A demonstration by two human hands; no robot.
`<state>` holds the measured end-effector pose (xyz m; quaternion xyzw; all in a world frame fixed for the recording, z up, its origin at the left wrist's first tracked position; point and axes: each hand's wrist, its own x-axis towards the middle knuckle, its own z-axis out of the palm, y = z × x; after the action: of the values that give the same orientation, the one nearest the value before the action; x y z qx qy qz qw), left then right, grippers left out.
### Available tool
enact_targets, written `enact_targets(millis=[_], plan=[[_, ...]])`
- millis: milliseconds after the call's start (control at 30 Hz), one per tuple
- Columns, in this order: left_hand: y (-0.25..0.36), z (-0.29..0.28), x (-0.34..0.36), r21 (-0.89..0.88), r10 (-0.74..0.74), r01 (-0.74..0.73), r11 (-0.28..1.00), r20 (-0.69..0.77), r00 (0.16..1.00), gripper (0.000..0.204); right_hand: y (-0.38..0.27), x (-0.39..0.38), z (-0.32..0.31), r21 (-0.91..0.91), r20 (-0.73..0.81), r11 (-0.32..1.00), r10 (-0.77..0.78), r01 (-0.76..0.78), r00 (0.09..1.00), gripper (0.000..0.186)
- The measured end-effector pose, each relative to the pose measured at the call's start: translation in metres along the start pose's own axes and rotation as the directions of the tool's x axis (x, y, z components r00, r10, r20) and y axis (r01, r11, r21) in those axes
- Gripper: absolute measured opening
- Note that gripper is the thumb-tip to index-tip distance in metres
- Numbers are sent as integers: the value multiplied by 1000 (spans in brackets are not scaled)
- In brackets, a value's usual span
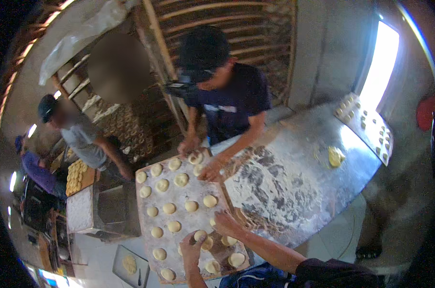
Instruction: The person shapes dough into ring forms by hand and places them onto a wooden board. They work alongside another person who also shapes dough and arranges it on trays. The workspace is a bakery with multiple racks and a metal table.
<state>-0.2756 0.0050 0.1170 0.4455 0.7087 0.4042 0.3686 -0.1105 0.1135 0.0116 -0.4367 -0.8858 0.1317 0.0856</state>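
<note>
A floured board [181, 245] lies below me with rows of round, pale dough balls [191, 206] spaced over it. At the board's near part, my left hand [191, 250] has its thumb and fingers closed round a dough ball [200, 234]. Beyond it and to the right, my right hand [225, 223] is curled over another dough ball at the board's right edge; only a sliver of that ball shows past the fingers. More dough balls [236, 259] sit close to both wrists. Some dough near my left hand is partly hidden.
Across the board, a co-worker [232, 96] in a dark shirt handles dough balls with both hands. A metal table [308, 144] strewn with flour adjoins on the right, bearing a yellow dough lump [335, 156] and a tray [366, 126] of small pieces. Another tray [116, 268] stands lower left.
</note>
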Motion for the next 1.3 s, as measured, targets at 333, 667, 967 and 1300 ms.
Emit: enact_targets(millis=[333,667,967,1300], plan=[[36,49,-13,-264,-35,68,962,129,991,33,61,-67,-62,819,-164,569,115,70,980,40],[56,284,49,57,307,-345,937,336,890,52,253,-155,-115,565,-315,705,664,-428,678,32],[31,342,45,546,452,-535,645,292,843,51,278,-176,-132,239,-201,946,267,-217,943,58],[240,239,111,193,653,-635,748,-41,756,47,268,-163,-162,157,-204,953,288,-259,936,68]])
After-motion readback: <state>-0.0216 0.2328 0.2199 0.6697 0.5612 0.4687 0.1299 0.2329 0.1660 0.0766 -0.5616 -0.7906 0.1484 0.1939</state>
